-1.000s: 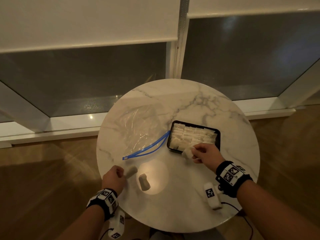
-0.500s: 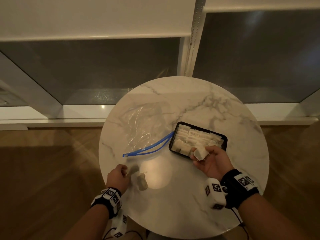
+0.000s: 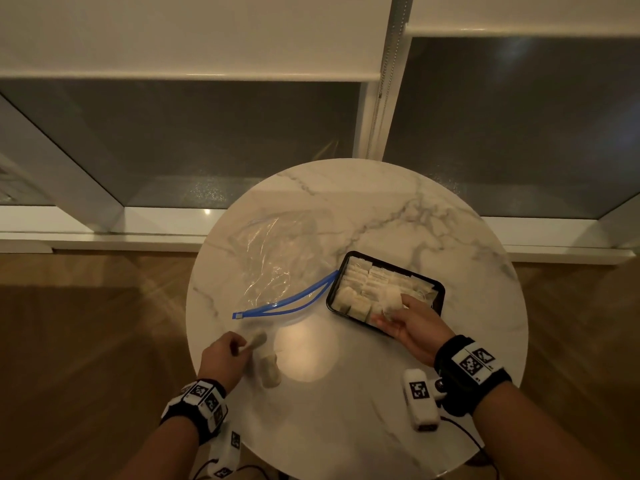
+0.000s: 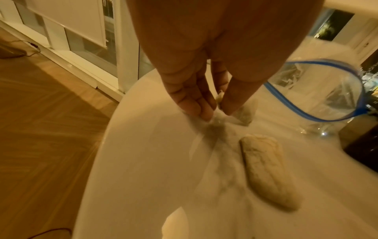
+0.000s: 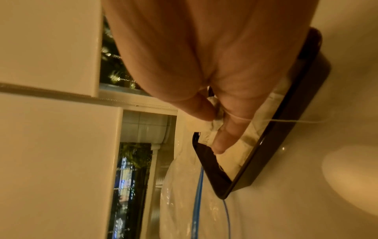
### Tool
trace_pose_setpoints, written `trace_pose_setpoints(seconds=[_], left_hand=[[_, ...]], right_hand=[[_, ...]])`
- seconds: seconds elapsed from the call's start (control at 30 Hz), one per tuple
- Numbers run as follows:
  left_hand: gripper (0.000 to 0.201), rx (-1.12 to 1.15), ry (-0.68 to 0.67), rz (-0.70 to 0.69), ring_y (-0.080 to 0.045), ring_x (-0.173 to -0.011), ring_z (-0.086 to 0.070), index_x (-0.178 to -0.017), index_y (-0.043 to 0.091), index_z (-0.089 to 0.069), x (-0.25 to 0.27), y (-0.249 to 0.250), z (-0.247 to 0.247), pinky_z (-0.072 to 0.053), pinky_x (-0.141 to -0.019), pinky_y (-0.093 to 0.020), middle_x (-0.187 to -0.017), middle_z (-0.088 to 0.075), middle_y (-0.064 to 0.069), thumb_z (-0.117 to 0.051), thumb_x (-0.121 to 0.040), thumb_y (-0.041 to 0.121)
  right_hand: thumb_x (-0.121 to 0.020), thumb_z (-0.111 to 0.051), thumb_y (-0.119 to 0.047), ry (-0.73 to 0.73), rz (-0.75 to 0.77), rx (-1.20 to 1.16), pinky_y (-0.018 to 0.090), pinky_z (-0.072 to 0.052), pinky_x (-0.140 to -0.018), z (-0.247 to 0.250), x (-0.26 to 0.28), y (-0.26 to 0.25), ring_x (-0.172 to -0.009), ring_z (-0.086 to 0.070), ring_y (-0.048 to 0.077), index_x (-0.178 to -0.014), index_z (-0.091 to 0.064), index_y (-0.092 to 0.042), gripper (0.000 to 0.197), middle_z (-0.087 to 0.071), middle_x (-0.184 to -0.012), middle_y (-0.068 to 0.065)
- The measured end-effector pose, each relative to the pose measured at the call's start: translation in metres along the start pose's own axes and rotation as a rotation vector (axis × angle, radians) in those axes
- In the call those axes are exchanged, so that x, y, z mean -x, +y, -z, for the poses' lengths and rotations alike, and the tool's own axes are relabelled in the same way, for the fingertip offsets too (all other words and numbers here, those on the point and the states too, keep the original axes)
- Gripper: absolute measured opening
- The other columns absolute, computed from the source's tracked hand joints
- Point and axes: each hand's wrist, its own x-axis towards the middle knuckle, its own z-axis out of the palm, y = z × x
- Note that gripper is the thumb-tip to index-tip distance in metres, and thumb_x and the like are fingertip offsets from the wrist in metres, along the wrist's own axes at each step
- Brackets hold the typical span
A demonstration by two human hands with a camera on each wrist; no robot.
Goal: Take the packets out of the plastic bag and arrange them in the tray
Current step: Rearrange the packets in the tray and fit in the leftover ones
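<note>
A black tray (image 3: 439,289) on the round marble table holds several white packets (image 3: 363,282). My right hand (image 3: 408,320) is turned palm up over the tray's near edge and pinches one white packet (image 3: 391,297), also seen as the pinched packet (image 5: 212,129) between thumb and fingers above the tray (image 5: 266,153). My left hand (image 3: 225,355) pinches another packet (image 3: 256,341) at its end, close to the table; the same packet (image 4: 243,113) shows under the fingertips. A third packet (image 3: 270,370) lies loose beside it, long and pale (image 4: 266,174). The plastic bag (image 3: 273,258) lies flat and open.
The bag's blue zip strip (image 3: 287,303) runs from the tray's left corner toward the table's left side. A bright light patch (image 3: 304,351) sits on the marble between my hands. Windows with blinds stand behind the table; wood floor surrounds it.
My right hand lifted its packet from the tray's near corner, turned palm up and moved over the tray's near edge. My left hand stayed put, still pinching its packet.
</note>
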Motion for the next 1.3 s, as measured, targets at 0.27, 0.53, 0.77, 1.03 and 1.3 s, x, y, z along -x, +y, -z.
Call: trace_pose_setpoints(seconds=[0.27,0.53,0.77,1.03,1.3], left_hand=[[0.024,0.156,0.073,-0.133,-0.012,-0.079,-0.064,-0.106,0.025,-0.063,0.041,0.042,0.018,-0.047,-0.065,-0.019,-0.088,-0.067,0.001,-0.075,-0.087,0.016],[0.027,0.105,-0.056,-0.402,0.0,-0.082,-0.064,-0.104,0.032,-0.068,0.053,0.138,0.001,-0.052,-0.077,-0.018,-0.086,-0.068,0.015,-0.079,-0.084,0.017],[0.021,-0.13,-0.178,-0.527,-0.006,-0.089,-0.062,-0.117,0.021,-0.071,0.026,0.207,-0.051,-0.051,-0.083,-0.023,-0.106,-0.072,0.005,-0.062,-0.098,0.025],[0.024,-0.521,-0.334,-0.53,-0.026,-0.107,-0.063,-0.118,0.03,-0.062,0.012,0.23,-0.097,-0.053,-0.093,-0.04,-0.119,-0.067,-0.003,-0.048,-0.099,0.025],[0.027,-0.717,-0.368,-0.498,-0.025,-0.108,-0.064,-0.116,0.032,-0.067,-0.002,0.248,-0.117,-0.055,-0.093,-0.041,-0.122,-0.066,-0.002,-0.057,-0.095,0.018]], right_hand=[[-0.089,-0.067,-0.003,0.183,0.285,0.761,0.031,-0.061,-0.065,0.025,-0.003,-0.013,-0.072,-0.071,0.025,-0.123,-0.06,-0.016,0.037,-0.061,-0.103,0.019],[-0.072,-0.086,-0.022,0.249,0.44,1.104,0.022,-0.053,-0.064,0.04,-0.005,-0.034,-0.071,-0.063,0.014,-0.081,-0.064,-0.02,0.023,-0.065,-0.078,0.0],[-0.092,-0.063,-0.013,0.178,0.467,1.245,0.021,-0.045,-0.073,0.057,-0.011,-0.041,-0.082,-0.06,0.012,-0.097,-0.071,-0.021,0.012,-0.068,-0.096,-0.001],[-0.092,-0.06,-0.012,0.134,0.411,1.341,0.026,-0.052,-0.084,0.059,-0.015,-0.044,-0.092,-0.065,0.017,-0.105,-0.07,-0.016,0.017,-0.069,-0.099,0.003],[-0.093,-0.056,-0.012,0.035,0.377,1.447,0.025,-0.05,-0.086,0.052,-0.026,-0.043,-0.098,-0.064,0.017,-0.098,-0.071,-0.015,0.016,-0.069,-0.105,0.002]])
